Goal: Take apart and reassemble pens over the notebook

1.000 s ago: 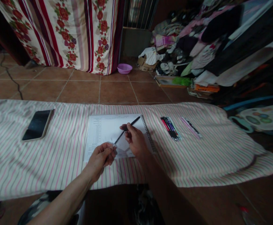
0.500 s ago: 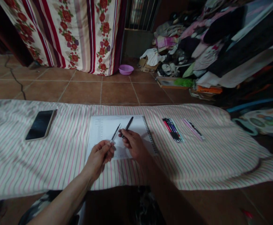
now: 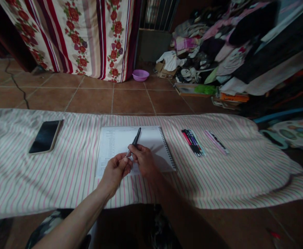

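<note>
Over the spiral notebook (image 3: 151, 133), my two hands meet on one pen. My left hand (image 3: 117, 168) is closed, pinching the pale lower end of a slim pen refill (image 3: 127, 154). My right hand (image 3: 142, 157) is closed on the black pen barrel (image 3: 137, 134), which points up and away from me. The barrel now lines up with the refill, and the dark part of the refill no longer shows. Fingers hide the exact joint between the two pieces. Printed rows run down the notebook's left side.
A phone (image 3: 46, 137) lies on the striped cloth (image 3: 73, 166) at left. To the right are a bunch of pens (image 3: 192, 142) and a smaller pair of pens (image 3: 216, 141). Beyond, on the tiled floor, sit a purple basin (image 3: 140, 75) and heaped clothes (image 3: 208, 52).
My hands have come together. The black barrel moved left and down onto the refill, whose dark pointed length stood exposed before. My left hand shifted slightly right.
</note>
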`<state>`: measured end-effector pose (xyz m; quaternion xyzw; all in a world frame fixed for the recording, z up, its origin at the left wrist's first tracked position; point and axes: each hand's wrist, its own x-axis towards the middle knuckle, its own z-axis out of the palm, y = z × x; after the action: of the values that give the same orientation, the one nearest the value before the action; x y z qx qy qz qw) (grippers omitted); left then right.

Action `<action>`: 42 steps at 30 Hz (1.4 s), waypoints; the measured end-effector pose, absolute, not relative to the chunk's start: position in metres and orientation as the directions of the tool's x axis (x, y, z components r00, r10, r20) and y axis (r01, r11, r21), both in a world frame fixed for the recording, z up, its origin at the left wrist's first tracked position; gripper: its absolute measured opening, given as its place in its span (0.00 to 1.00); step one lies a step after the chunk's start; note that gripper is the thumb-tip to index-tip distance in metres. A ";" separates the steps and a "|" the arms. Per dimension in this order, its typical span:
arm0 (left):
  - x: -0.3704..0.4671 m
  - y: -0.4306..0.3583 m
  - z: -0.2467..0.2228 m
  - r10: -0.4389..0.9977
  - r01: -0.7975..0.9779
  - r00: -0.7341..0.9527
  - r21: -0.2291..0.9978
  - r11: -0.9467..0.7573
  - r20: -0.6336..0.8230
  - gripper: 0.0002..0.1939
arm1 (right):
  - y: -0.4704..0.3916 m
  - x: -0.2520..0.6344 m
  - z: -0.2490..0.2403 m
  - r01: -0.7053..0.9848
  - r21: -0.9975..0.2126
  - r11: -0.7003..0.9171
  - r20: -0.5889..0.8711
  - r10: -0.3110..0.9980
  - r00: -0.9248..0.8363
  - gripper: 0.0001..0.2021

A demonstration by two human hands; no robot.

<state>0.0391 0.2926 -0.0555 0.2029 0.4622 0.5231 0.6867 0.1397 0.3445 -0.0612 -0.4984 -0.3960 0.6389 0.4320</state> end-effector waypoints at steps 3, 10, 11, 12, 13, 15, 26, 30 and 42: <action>0.041 0.293 -0.058 0.904 -0.540 0.002 0.760 0.362 -0.428 0.17 | 0.346 0.138 -0.064 -0.171 -0.932 -0.318 -0.303 0.947 -0.110 0.15; 0.040 0.293 -0.060 0.923 -0.504 0.034 0.791 0.347 -0.384 0.15 | 0.346 0.138 -0.063 -0.177 -0.926 -0.333 -0.320 0.942 -0.098 0.15; 0.040 0.293 -0.059 0.924 -0.500 0.036 0.794 0.346 -0.380 0.15 | 0.346 0.138 -0.063 -0.175 -0.924 -0.339 -0.326 0.940 -0.095 0.15; 0.040 0.293 -0.057 0.925 -0.497 0.036 0.796 0.346 -0.379 0.15 | 0.346 0.138 -0.062 -0.177 -0.922 -0.345 -0.333 0.938 -0.094 0.15; 0.040 0.294 -0.056 0.925 -0.493 0.036 0.798 0.346 -0.379 0.15 | 0.346 0.137 -0.062 -0.182 -0.919 -0.349 -0.337 0.937 -0.096 0.15; 0.039 0.295 -0.055 0.925 -0.489 0.030 0.801 0.344 -0.379 0.16 | 0.346 0.136 -0.063 -0.187 -0.919 -0.348 -0.336 0.937 -0.097 0.15; 0.035 0.299 -0.054 0.903 -0.496 -0.050 0.795 0.349 -0.427 0.16 | 0.348 0.140 -0.064 -0.199 -0.922 -0.333 -0.315 0.942 -0.116 0.16; 0.033 0.297 -0.051 0.892 -0.485 -0.062 0.795 0.365 -0.448 0.16 | 0.357 0.154 -0.059 -0.365 -0.874 -0.320 -0.336 0.942 -0.020 0.16; 0.038 0.286 -0.054 0.907 -0.337 0.015 0.852 0.401 -0.421 0.15 | 0.373 0.174 -0.058 -0.554 -0.765 -0.329 -0.427 0.903 0.053 0.07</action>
<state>0.0376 0.2861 -0.0535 0.2751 0.5181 0.4731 0.6573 0.1745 0.3725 -0.0578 -0.4741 -0.1837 0.6631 0.5494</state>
